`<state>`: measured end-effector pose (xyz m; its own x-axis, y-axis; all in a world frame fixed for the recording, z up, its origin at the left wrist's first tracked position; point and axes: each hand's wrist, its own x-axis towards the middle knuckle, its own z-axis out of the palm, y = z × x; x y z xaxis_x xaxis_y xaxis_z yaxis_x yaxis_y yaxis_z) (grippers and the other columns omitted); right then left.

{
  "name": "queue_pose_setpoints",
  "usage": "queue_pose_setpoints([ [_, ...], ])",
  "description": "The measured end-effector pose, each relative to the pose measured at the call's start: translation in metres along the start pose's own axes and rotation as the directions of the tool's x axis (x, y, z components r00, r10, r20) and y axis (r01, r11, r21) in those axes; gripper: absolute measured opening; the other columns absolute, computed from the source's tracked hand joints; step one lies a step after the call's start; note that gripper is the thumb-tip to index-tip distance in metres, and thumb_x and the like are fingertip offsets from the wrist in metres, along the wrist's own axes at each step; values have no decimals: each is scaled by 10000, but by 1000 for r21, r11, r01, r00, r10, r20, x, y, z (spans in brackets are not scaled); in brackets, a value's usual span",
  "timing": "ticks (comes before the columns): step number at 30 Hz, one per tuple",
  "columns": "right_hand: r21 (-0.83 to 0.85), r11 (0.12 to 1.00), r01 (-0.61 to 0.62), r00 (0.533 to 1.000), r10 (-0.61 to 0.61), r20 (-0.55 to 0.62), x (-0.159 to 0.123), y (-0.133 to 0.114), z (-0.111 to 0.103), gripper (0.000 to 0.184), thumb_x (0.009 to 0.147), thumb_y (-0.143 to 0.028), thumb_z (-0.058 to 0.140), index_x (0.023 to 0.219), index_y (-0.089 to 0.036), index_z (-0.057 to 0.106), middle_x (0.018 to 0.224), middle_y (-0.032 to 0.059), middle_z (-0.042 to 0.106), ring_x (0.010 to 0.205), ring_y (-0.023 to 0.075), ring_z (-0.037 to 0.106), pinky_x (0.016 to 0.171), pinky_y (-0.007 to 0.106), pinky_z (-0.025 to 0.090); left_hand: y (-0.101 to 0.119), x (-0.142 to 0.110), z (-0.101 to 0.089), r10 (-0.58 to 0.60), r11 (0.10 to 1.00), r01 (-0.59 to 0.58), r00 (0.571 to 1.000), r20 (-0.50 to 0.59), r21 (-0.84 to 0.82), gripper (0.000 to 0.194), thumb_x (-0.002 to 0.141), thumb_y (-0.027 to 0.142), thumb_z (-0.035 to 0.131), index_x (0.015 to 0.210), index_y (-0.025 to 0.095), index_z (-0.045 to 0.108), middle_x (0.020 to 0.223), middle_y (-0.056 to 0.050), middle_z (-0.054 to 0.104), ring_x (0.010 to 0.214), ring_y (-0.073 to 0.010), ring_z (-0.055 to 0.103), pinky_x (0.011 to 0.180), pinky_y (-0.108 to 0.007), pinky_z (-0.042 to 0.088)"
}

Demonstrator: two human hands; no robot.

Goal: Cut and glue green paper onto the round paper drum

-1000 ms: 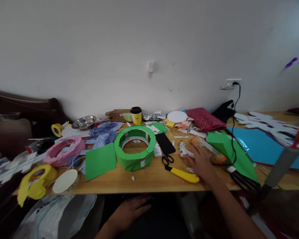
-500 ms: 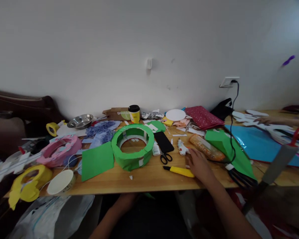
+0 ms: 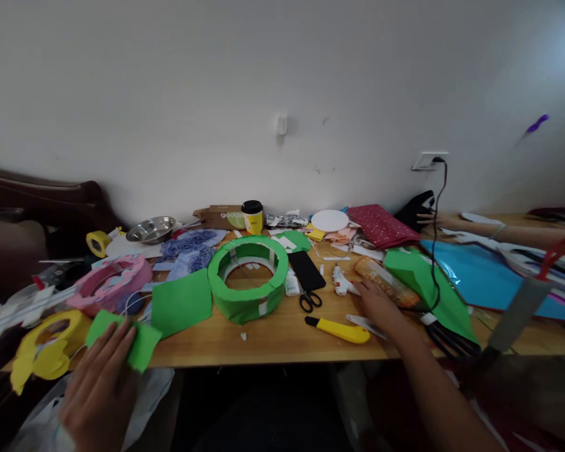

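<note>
My left hand [image 3: 98, 392] is raised at the lower left, its fingers closed on a small green foam piece [image 3: 141, 348] in front of the table edge. On the wooden table [image 3: 282, 336] my right hand [image 3: 379, 306] lies with fingers stretched out, holding nothing. It rests between a white glue gun [image 3: 341, 280] and an orange packet [image 3: 386, 282], with a white strip [image 3: 363, 322] just beside it. A yellow utility knife [image 3: 341, 331] lies to its left. Further left are scissors [image 3: 308, 300], a black phone [image 3: 306, 270], a green foam ring [image 3: 247, 301] and a green sheet [image 3: 181, 304].
A pink ring [image 3: 110, 285], a yellow foam shape [image 3: 47, 345], a steel bowl [image 3: 151, 229] and a yellow cup [image 3: 253, 216] crowd the left and back. Right: folded green paper [image 3: 428, 282], a blue sheet [image 3: 475, 273], a black cord [image 3: 434, 238], another person's arm [image 3: 499, 231].
My left hand came up from below the table to the lower left, holding a green foam piece. My right hand stayed by the orange packet. Another person's arm reached in along the far right.
</note>
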<state>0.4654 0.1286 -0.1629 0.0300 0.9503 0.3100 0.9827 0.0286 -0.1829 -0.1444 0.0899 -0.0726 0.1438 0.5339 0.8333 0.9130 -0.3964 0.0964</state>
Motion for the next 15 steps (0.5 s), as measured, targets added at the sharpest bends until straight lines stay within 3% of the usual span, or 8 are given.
queue_pose_setpoints([
  [1, 12, 1000, 3, 1000, -3, -7, -2, -1, 0, 600, 794, 9, 383, 1309, -127, 660, 1254, 185, 671, 1175, 298, 629, 1013, 450, 500, -7, 7, 12, 33, 999, -35, 998, 57, 40, 546, 942, 136, 516, 1477, 249, 532, 1452, -74, 616, 1402, -309, 516, 1190, -580, 397],
  [2, 24, 1000, 4, 1000, -4, -18, -4, -2, -1, 615, 793, 10, 377, 1325, -129, 651, 1274, 183, 666, 1198, 296, 621, 1029, 452, 498, -13, 10, 28, 60, 996, -72, 982, 181, 59, 514, 961, 161, 465, 1468, 202, 536, 1443, -100, 620, 1419, -322, 492, 1186, -596, 386],
  [3, 37, 999, 4, 1000, -3, -30, -7, -3, -1, 625, 792, 9, 376, 1338, -133, 644, 1288, 180, 664, 1217, 295, 614, 1046, 458, 495, -18, 11, 47, 68, 994, -90, 943, 326, 53, 486, 974, 186, 413, 1437, 161, 559, 1437, -124, 620, 1423, -344, 481, 1163, -623, 395],
  [5, 66, 998, -1, 998, 5, -59, -11, -7, -2, 631, 785, 1, 385, 1340, -147, 645, 1281, 171, 679, 1218, 294, 619, 1056, 475, 499, -25, 6, 83, 26, 996, -62, 878, 479, 60, 471, 986, 219, 351, 1364, 108, 609, 1441, -172, 600, 1389, -384, 510, 1105, -667, 431],
  [7, 99, 995, -2, 995, 12, -95, -12, -13, -7, 614, 775, -17, 409, 1314, -162, 665, 1275, 162, 692, 1212, 292, 628, 1051, 477, 509, -29, -3, 109, -21, 998, -16, 857, 515, 67, 480, 1010, 307, 374, 1375, 91, 598, 1494, -189, 541, 1424, -390, 464, 1123, -655, 417],
  [9, 132, 991, -2, 989, 22, -145, -6, -18, -15, 556, 795, -59, 441, 1279, -184, 684, 1297, 146, 686, 1229, 287, 618, 1062, 467, 502, -30, -11, 122, -45, 998, 13, 864, 501, 67, 502, 1015, 360, 394, 1392, 90, 586, 1534, -195, 494, 1463, -393, 403, 1147, -640, 396],
  [12, 183, 982, -42, 961, 90, -263, 23, -18, -37, 454, 890, -182, 469, 1303, -193, 656, 1333, 133, 661, 1265, 277, 587, 1097, 453, 468, -32, -17, 125, -65, 997, 36, 879, 472, 70, 507, 1008, 354, 373, 1368, 88, 611, 1560, -207, 458, 1494, -406, 336, 1162, -645, 367],
  [15, 249, 952, -175, 881, 265, -393, 71, 2, -63, 461, 959, -227, 398, 1365, -116, 586, 1327, 179, 647, 1236, 285, 596, 1060, 466, 480, -35, -17, 123, -70, 997, 44, 879, 471, 66, 494, 982, 340, 389, 1332, 98, 640, 1562, -204, 460, 1505, -404, 316, 1169, -638, 360],
])
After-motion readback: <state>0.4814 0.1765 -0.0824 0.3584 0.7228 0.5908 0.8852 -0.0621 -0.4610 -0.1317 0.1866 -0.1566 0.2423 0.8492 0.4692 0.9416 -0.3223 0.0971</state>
